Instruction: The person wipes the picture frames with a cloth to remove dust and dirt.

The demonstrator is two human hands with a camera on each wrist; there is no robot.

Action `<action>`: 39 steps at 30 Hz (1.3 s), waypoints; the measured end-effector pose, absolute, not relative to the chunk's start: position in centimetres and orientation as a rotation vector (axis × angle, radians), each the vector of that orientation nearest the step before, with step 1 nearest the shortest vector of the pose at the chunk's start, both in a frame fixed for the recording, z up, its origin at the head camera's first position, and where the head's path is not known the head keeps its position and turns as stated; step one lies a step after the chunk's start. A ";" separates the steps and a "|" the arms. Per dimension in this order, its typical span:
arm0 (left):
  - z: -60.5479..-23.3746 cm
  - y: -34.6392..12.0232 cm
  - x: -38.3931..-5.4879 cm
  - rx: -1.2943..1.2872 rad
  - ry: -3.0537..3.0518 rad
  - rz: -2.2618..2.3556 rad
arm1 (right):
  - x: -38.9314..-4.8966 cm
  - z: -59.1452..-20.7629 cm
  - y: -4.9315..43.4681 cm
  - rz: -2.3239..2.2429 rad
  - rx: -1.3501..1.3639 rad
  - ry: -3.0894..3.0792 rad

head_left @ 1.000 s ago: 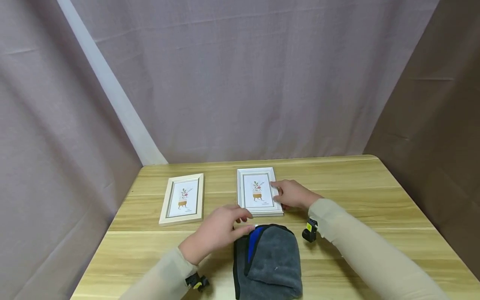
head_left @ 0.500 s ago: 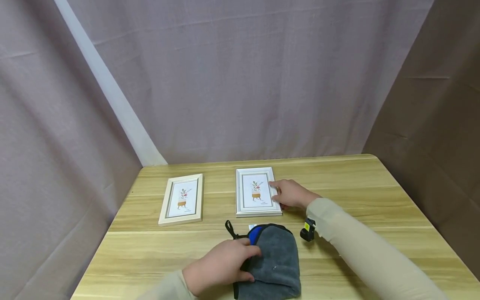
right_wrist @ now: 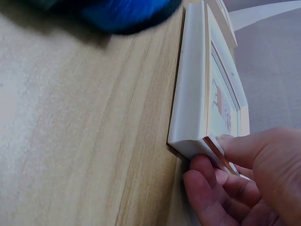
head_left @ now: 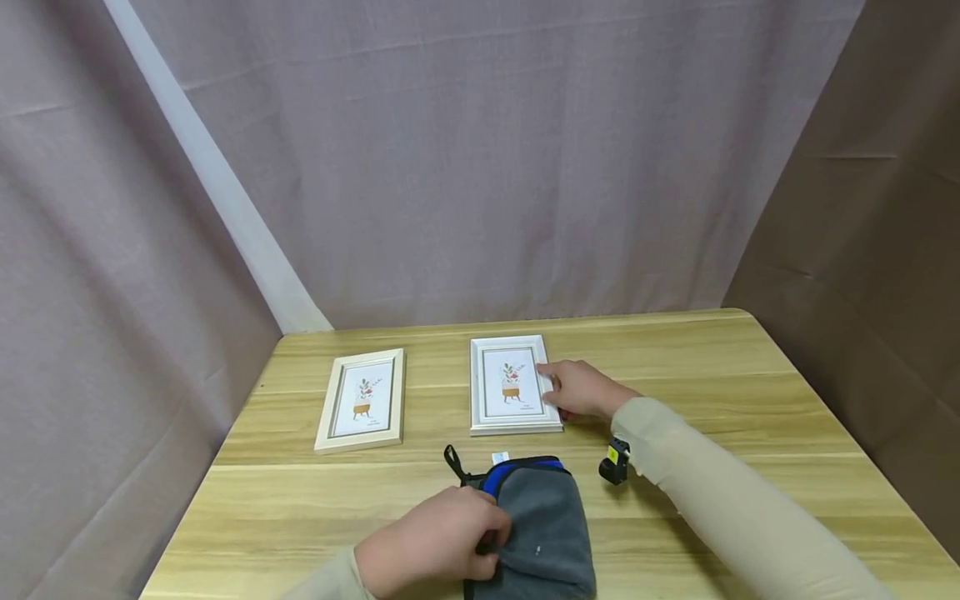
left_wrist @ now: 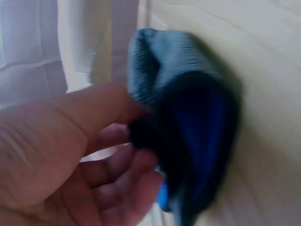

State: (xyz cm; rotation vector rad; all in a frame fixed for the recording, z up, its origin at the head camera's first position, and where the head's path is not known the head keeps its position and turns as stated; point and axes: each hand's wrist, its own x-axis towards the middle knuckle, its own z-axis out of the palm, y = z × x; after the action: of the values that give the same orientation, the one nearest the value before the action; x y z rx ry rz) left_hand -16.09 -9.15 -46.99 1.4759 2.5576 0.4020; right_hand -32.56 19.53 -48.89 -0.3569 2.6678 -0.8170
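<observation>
A folded grey cloth [head_left: 546, 525] with a blue inner side, black edging and a small black loop lies near the front of the table. My left hand [head_left: 438, 533] pinches its left part between thumb and fingers; the left wrist view shows the blue fold [left_wrist: 202, 127] gaping beside the fingertips. Beyond the cloth, a white picture frame [head_left: 477, 387] with a potted-plant print lies face up. At its right edge my right hand [head_left: 588, 390] grips it, thumb [right_wrist: 240, 146] on the front and fingers curled under the side.
To the left lies a cream picture frame [head_left: 324, 425] with a similar print, face up. The wooden table [head_left: 712, 367] ends at a grey-mauve curtain [head_left: 480, 167] at the back. A brown curtain [head_left: 862, 250] hangs on the right.
My left hand has come down from beside the white frame's lower corner onto the cloth and taken hold of it. The cloth's folds have shifted, baring its loop. The right hand stays put.
</observation>
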 end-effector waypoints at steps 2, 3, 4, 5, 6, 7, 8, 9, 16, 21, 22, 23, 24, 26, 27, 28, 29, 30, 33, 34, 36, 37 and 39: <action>-46.1 -9.4 -15.7 1.445 2.504 0.360 | -32.5 -48.8 19.5 -0.815 -0.355 2.670; -45.8 -9.4 -15.5 1.440 2.486 0.327 | -32.5 -48.8 19.5 -0.814 -0.355 2.670; -45.5 -9.5 -15.4 1.438 2.471 0.291 | -32.5 -48.7 19.5 -0.810 -0.358 2.673; -45.2 -9.5 -15.2 1.437 2.455 0.258 | -32.4 -48.6 19.5 -0.806 -0.361 2.675; -45.0 -9.6 -15.1 1.446 2.440 0.235 | -32.4 -48.5 19.4 -0.800 -0.364 2.678; -44.9 -9.6 -15.0 1.461 2.433 0.220 | -32.4 -48.5 19.4 -0.795 -0.364 2.679; -44.8 -9.5 -15.1 1.480 2.427 0.222 | -32.3 -48.4 19.4 -0.792 -0.366 2.679; -44.8 -9.4 -15.2 1.502 2.435 0.237 | -32.3 -48.4 19.3 -0.791 -0.363 2.680; -45.0 -7.3 -15.0 1.587 2.642 0.308 | -32.2 -48.3 19.2 -0.783 -0.339 2.679; -45.5 -5.1 -14.1 1.510 2.741 0.118 | -32.3 -48.4 19.2 -0.760 -0.354 2.694; -45.7 -4.6 -14.0 1.481 2.735 0.091 | -32.3 -48.5 19.2 -0.758 -0.353 2.694; -45.9 -4.2 -14.0 1.456 2.726 0.060 | -32.4 -48.5 19.2 -0.758 -0.349 2.691; -46.1 -3.7 -14.0 1.438 2.718 0.032 | -32.4 -48.5 19.2 -0.760 -0.341 2.689; -46.6 -3.0 -14.1 1.407 2.708 -0.012 | -32.3 -48.5 19.2 -0.776 -0.322 2.679; -46.9 -2.7 -14.2 1.403 2.711 -0.031 | -32.3 -48.5 19.2 -0.785 -0.319 2.674; -47.1 -2.5 -14.3 1.394 2.717 -0.043 | -32.2 -48.5 19.2 -0.794 -0.315 2.670; -47.4 -2.4 -14.3 1.389 2.729 -0.056 | -32.2 -48.5 19.1 -0.800 -0.313 2.668; -47.5 -2.3 -14.4 1.381 2.737 -0.058 | -32.1 -48.5 19.1 -0.805 -0.312 2.666; -48.0 -2.3 -14.5 1.376 2.742 -0.039 | -32.0 -48.5 19.1 -0.808 -0.318 2.664; -48.1 -2.3 -14.6 1.387 2.741 -0.028 | -32.0 -48.5 19.1 -0.806 -0.321 2.666; -48.4 -2.4 -14.7 1.418 2.744 -0.002 | -32.0 -48.4 19.1 -0.797 -0.325 2.672; -48.6 -2.5 -14.8 1.438 2.750 0.011 | -32.0 -48.4 19.1 -0.795 -0.327 2.675; -49.0 -2.6 -15.0 1.479 2.772 0.035 | -32.1 -48.4 19.2 -0.792 -0.327 2.680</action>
State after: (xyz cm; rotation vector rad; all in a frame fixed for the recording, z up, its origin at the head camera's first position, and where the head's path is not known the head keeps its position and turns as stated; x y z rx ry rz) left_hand -14.96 -2.62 -48.96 1.4786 2.7720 0.0351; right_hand -32.07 19.16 -48.38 -0.3272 2.6801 -0.7917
